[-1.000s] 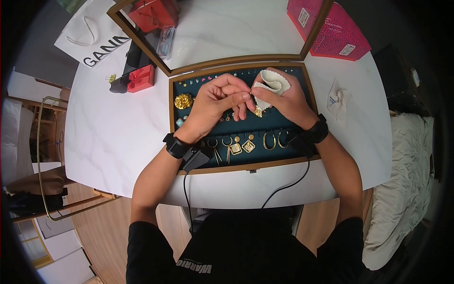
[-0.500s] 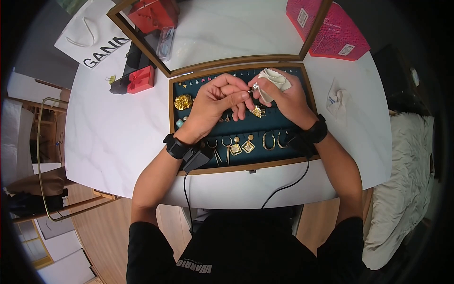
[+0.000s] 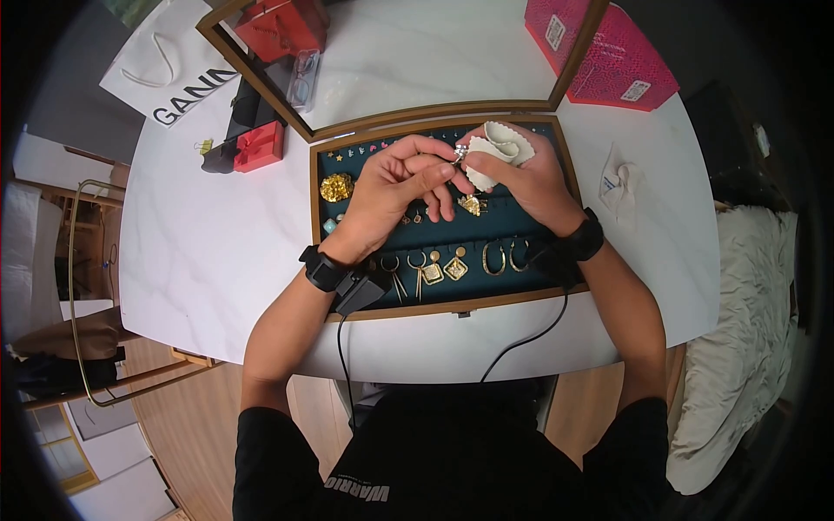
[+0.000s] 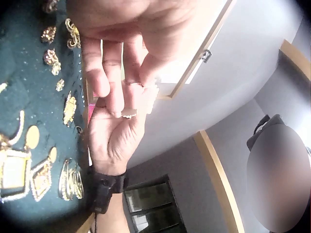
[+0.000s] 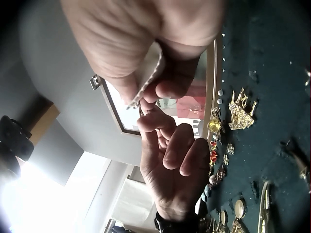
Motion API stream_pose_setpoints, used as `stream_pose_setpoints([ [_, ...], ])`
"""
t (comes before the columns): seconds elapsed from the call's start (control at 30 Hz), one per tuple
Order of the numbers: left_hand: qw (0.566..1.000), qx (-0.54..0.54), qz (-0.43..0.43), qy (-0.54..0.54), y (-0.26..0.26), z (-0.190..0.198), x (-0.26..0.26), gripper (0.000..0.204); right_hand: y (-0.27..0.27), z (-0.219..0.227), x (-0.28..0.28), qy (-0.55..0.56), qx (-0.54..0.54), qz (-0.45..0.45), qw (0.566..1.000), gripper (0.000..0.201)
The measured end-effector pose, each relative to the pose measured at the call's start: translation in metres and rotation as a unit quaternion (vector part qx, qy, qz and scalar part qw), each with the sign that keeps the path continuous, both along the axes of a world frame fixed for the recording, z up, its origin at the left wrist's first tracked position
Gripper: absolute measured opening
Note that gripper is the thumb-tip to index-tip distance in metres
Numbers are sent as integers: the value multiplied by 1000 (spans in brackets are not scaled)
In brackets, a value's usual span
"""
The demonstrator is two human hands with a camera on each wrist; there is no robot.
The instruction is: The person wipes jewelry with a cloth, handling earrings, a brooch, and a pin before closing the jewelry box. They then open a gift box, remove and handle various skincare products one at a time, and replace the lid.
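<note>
The left hand [image 3: 395, 191] pinches a small sparkling earring [image 3: 460, 152] between thumb and index finger, its other fingers loosely bent. Beside it the right hand [image 3: 534, 182] grips a folded white cloth with a scalloped edge [image 3: 506, 143], its thumb pressing the cloth close to the earring. Both hands are over a wooden-framed jewelry box [image 3: 391, 310] with dark green lining. In the right wrist view the cloth [image 5: 151, 73] is bent between thumb and fingers, near the left fingertips. A gold brooch-like piece [image 3: 472, 205] lies below the right hand.
The box's glass lid [image 3: 434, 108] stands raised behind. Hoop and drop earrings [image 3: 456, 263] line the near row; a gold flower piece [image 3: 337, 187] is at left. Around the box are a red gift box [image 3: 259, 145], a white bag [image 3: 174, 65], a pink box [image 3: 621, 61] and a crumpled white pouch [image 3: 622, 184].
The cloth has shifted and refolded in the right hand, and the sparkling earring shows more clearly at the left fingertips. Both arms stay nearly where they were.
</note>
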State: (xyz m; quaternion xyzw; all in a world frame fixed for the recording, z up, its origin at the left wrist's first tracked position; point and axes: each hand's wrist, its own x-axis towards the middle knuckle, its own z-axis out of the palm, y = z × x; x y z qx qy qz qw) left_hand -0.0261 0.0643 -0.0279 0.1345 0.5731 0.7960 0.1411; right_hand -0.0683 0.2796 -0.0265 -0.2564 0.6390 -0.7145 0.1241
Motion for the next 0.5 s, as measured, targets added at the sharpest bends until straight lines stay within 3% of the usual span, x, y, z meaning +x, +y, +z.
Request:
stream_pose_setpoints([
  [0.07, 1000, -2, -7, 5, 0, 0, 0, 18, 2, -7, -3, 14, 38, -30, 999, 24],
  [0.2, 1000, -7, -21, 6, 0, 0, 0, 16, 3, -5, -3, -13, 15, -1, 1000, 23],
  [0.3, 1000, 4, -21, 2, 0, -1, -1, 16, -1, -1, 0, 47, 15, -17, 999, 24],
  [0.5, 1000, 5, -15, -4, -1, -4, 0, 17, 2, 1, -2, -18, 11, 15, 1000, 37],
])
